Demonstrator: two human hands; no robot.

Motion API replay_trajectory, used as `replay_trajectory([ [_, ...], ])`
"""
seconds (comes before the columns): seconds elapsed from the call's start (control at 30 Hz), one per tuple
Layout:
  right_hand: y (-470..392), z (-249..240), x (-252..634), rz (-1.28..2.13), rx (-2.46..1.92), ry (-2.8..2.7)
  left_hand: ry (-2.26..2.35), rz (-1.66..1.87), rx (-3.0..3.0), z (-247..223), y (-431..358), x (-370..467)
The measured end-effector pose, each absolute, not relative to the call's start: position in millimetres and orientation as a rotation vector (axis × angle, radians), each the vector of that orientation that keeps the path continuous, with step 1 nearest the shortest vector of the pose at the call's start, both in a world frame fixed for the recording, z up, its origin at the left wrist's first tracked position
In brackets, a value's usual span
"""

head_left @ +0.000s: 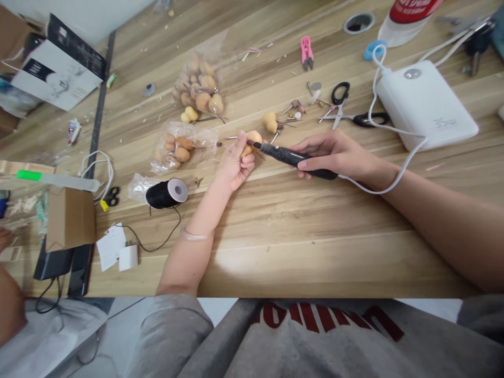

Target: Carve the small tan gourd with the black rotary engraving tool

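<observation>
Head view: a wood-grained tabletop (pixel 299 236) is littered, a co-worker's arm (pixel 10 304) shown far left of the left grip (pixel 234 165).
Right of the right grip (pixel 334 152), a power bank (pixel 431 105) is set; a rotary tool (pixel 280 153) is clasped in that grip, its tip held at a small gourd (pixel 254 136) pinched by the left. Grinding seems in hand; steady contact seems called for.

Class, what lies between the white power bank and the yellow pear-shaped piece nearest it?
In the head view, small tool bits, scissors and a white cable lie between the yellow piece and the power bank.
</observation>
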State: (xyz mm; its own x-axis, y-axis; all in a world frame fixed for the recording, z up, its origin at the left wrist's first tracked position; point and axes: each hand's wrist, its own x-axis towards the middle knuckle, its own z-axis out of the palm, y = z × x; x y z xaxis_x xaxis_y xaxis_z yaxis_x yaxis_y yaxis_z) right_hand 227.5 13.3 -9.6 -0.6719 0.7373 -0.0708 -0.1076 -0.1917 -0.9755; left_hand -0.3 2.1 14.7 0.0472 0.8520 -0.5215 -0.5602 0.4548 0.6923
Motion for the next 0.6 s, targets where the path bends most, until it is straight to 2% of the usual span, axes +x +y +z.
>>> replay_trajectory([
  [0.6, 13.2, -10.8, 226.9, 1.878, -0.743, -1.446, 1.064, 1.157, 0.346, 13.6, 1.3, -0.1],
])
